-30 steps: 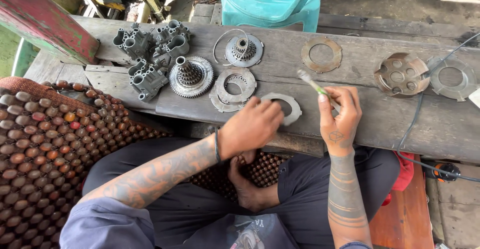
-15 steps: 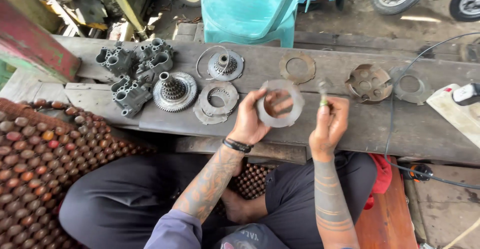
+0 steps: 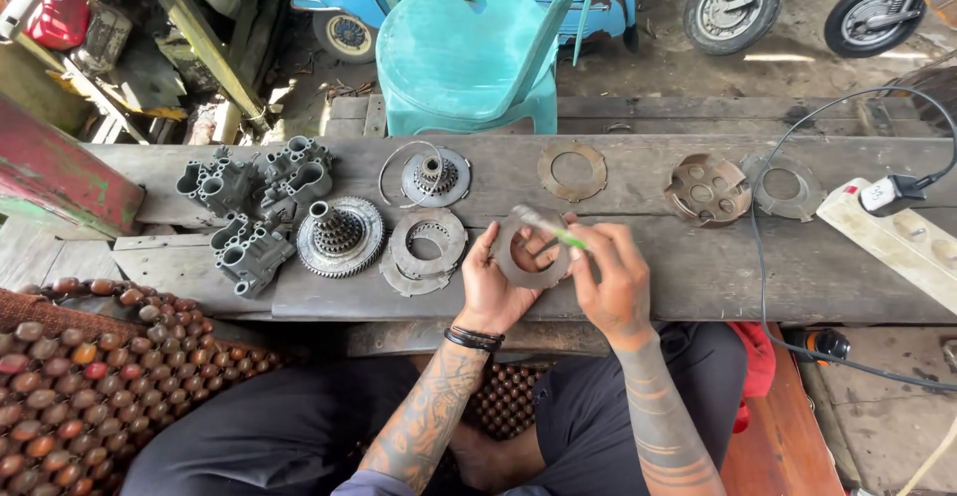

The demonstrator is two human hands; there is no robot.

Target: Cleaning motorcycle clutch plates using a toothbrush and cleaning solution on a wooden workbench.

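My left hand (image 3: 495, 282) holds a flat grey metal ring plate (image 3: 518, 270) up in front of me, fingers wrapped round its left rim. My right hand (image 3: 615, 279) grips a small brush with a green handle (image 3: 550, 230), its bristle end lying across the ring's upper edge. Both hands hover just above the wooden plank bench (image 3: 698, 287), near its front edge.
On the bench lie a toothed gear hub (image 3: 339, 235), stacked ring plates (image 3: 427, 247), a round hub plate (image 3: 435, 176), a rusty ring (image 3: 571, 170), a holed disc (image 3: 706, 188), grey castings (image 3: 249, 212) and a white power strip (image 3: 897, 237). A teal plastic chair (image 3: 469, 47) stands behind.
The ring plate left the bench in my left hand and now sits lower, nearer me. My right hand has brought the brush onto the ring.
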